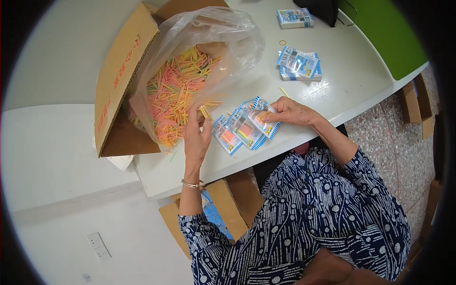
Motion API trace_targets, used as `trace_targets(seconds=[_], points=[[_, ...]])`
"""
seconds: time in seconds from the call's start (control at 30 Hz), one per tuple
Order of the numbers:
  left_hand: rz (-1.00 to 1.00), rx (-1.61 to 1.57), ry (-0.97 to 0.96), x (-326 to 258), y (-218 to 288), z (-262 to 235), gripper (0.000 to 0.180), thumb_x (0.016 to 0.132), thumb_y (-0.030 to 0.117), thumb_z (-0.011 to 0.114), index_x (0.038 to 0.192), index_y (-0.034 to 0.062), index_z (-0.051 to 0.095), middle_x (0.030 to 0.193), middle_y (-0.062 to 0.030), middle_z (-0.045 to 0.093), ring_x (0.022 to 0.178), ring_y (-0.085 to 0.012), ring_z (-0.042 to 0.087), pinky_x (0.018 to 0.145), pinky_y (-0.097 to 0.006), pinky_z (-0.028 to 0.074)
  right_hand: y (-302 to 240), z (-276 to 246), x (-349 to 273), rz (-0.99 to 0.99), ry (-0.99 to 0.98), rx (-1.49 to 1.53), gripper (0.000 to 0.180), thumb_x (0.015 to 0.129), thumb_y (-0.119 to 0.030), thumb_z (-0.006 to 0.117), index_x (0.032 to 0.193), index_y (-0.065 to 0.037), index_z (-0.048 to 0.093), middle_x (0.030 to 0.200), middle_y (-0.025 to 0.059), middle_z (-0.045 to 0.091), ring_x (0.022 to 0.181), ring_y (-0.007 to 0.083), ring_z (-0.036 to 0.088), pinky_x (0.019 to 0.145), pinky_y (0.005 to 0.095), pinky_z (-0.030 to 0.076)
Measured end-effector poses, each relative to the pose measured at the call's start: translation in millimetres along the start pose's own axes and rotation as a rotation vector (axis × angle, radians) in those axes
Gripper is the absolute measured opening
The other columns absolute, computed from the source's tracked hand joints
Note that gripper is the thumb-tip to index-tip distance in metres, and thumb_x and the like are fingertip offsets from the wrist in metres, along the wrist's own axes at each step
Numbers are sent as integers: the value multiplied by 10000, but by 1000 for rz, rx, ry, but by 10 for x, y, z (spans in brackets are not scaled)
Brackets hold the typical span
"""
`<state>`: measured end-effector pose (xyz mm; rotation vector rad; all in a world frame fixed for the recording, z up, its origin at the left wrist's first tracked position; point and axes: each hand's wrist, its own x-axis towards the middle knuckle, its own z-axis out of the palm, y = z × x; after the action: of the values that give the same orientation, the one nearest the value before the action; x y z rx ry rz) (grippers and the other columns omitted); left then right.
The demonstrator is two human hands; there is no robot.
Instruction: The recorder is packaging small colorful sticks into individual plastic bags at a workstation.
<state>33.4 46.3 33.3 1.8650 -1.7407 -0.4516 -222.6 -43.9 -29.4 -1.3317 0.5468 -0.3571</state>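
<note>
My left hand (196, 137) is closed in a pinch on a small bundle of pale yellow sticks (204, 112), beside the heap of sticks. My right hand (297, 114) grips a small clear packet (260, 114) with blue-striped ends by its right edge; orange sticks show inside. Two similar packets lie next to it on the table: a middle packet (243, 129) with pink and green sticks, and a left packet (227, 136) with pinkish sticks. Thin pink, yellow, orange and green sticks (178, 90) fill a plastic-lined box near my left hand.
The cardboard box (124, 71) with its clear plastic bag (240, 35) stands at the table's back left. Toward the right are a stack of flat packets (295, 19), a second packet pile (300, 64) and a rubber band (282, 42). A loose green stick (283, 91) lies on the white table (346, 90).
</note>
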Motion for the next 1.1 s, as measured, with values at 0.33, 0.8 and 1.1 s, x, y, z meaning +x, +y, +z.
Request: trace_targets(seconds=[0.33, 0.8, 1.1], points=[[2, -804, -46, 99, 616, 157, 355, 876, -30, 539, 1205, 36, 424, 949, -63, 598, 857, -110, 577, 752, -240, 477, 34, 52, 31, -22, -65, -41, 299, 863, -263, 645, 978, 10, 686, 797, 16, 676, 706, 13, 539, 643, 186, 435], [-73, -738, -18, 108, 518, 379, 165, 913, 67, 538, 1062, -4, 533, 919, -70, 652, 845, -73, 568, 748, -208, 452, 45, 28, 41, 11, -78, 5, 298, 859, -281, 650, 947, 0, 694, 748, 0, 654, 680, 17, 532, 617, 194, 433], [-164, -845, -39, 60, 598, 575, 241, 954, 166, 487, 1081, -13, 588, 969, -64, 653, 851, -89, 574, 783, -230, 465, 70, 32, 48, 0, -101, 14, 285, 857, -254, 657, 962, 10, 684, 773, -2, 658, 696, 15, 535, 630, 195, 441]])
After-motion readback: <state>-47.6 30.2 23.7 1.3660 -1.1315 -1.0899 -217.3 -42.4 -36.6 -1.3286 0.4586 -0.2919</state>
